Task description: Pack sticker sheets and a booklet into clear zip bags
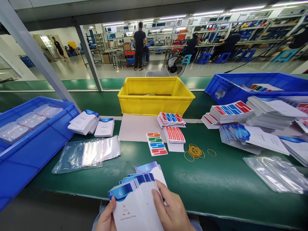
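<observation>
A fanned stack of white leaflets with blue corners is held at the near edge of the green table. My left hand grips its lower left side, thumb on top. My right hand lies over its right side, fingers pressed on the top sheet. Ahead on the table lie a colour-striped sticker sheet, small piles of red and blue sticker sheets, and loose yellow rubber bands.
A yellow bin stands at the table's back centre. Blue bins sit left and far right. Clear plastic bags lie left, more bags right. Leaflet piles fill the right side. People work in the background.
</observation>
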### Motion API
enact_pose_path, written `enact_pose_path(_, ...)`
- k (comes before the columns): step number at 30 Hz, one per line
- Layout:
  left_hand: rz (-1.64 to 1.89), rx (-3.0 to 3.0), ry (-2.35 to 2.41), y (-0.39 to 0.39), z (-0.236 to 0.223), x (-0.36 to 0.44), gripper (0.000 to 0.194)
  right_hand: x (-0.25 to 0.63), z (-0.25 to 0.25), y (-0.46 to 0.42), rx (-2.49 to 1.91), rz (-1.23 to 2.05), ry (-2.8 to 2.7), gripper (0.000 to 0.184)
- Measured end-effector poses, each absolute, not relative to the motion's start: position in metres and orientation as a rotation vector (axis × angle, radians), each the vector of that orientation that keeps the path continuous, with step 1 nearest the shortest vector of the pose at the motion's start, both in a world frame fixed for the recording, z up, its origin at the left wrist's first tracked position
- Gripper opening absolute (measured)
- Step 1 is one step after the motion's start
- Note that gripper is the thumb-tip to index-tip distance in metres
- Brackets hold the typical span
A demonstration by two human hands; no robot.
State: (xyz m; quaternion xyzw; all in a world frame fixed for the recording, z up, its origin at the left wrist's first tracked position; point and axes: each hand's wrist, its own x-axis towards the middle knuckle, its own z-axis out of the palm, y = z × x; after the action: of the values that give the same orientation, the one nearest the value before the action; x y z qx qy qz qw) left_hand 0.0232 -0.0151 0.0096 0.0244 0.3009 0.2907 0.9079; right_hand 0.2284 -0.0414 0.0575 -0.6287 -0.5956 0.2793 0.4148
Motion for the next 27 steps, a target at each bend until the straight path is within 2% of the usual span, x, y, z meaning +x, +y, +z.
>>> enact_pose_path(3,0.582,0.118,0.612,-0.013,0.013,0.019,0.038,0.245,0.054,-0.036,-1.665,0.749,-1.382,0.036)
enact_pose_path(7,0.591,0.103,0.591,-0.012,0.017,0.019,0.039,0.258,0.052,-0.033,-1.742,0.583,-1.273,0.049)
enact_pose_path(8,0.594,0.093,0.595,-0.012,0.018,0.021,0.039,0.256,0.053,-0.034,-1.683,0.639,-1.3,0.049)
enact_pose_path(11,0.606,0.09,0.633,-0.011,0.02,0.026,0.037,0.242,0.064,-0.037,-1.419,1.096,-1.419,0.038)
enact_pose_path(13,0.618,0.092,0.647,-0.011,0.02,0.028,0.04,0.23,0.071,-0.038,-1.338,1.289,-1.442,0.04)
enact_pose_path(21,0.769,0.054,0.826,-0.011,0.03,0.032,0.047,0.214,0.067,-0.035,-1.31,1.383,-1.368,0.044)
enact_pose_path(27,0.818,0.026,0.916,-0.009,0.032,0.034,0.045,0.212,0.064,-0.034,-1.351,1.39,-1.286,0.048)
